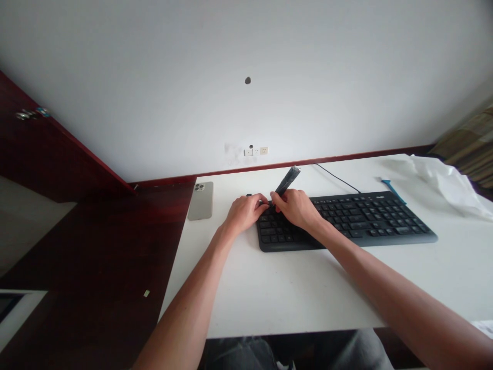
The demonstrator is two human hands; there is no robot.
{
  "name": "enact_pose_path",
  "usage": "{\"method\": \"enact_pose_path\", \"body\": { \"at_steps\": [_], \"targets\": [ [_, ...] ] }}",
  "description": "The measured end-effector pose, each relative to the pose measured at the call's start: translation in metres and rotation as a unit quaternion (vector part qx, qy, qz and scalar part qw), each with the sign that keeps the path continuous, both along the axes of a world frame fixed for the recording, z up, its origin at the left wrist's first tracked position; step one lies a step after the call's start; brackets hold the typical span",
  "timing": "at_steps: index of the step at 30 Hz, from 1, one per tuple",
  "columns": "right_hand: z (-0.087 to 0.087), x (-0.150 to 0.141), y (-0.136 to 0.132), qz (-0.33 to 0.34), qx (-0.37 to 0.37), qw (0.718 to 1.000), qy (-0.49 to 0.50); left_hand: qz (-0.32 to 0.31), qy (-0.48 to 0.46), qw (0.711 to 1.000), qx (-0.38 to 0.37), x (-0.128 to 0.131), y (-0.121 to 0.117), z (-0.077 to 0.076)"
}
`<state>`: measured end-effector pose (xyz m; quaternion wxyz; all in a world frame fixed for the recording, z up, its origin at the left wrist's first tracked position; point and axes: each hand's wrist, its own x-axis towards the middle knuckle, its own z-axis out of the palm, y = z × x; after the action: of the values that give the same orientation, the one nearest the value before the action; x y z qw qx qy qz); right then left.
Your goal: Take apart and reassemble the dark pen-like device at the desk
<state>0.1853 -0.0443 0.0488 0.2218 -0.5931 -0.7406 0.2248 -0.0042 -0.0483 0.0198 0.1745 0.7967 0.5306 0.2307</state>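
Note:
A black keyboard [358, 218] lies on the white table, long side toward me. My right hand [295, 205] rests over its left part, with closed fingers around a dark, stick-like tool [288, 180]. The tool tilts up and to the right; its lower tip is hidden by my fingers near the keyboard's top left corner. My left hand [246, 211] is at that same corner, thumb and fingers pinched together beside the tool. Whatever lies between those fingertips is too small to make out. A small black piece [249, 195] shows just behind my left hand.
A phone [201, 201] lies face down at the table's left edge. Behind the keyboard are its cable [339, 178] and a blue-handled tool [395, 191], perhaps a brush. A white plastic bag [454, 185] lies at the right. Wall sockets [256, 151] sit beyond the table [285, 293].

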Motion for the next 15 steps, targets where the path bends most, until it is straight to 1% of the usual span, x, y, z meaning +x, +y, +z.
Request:
{"method": "enact_pose_path", "body": {
  "at_steps": [8,15],
  "targets": [
    [-0.0033,0.0019,0.0055,0.029,0.012,0.999,0.037,-0.012,-0.066,0.998,-0.019,-0.0017,0.0029,-0.0034],
    [-0.0038,0.0008,0.0007,-0.002,0.012,0.999,0.047,-0.011,-0.086,0.996,-0.023,-0.0027,0.0043,-0.0068]
  ]
}}
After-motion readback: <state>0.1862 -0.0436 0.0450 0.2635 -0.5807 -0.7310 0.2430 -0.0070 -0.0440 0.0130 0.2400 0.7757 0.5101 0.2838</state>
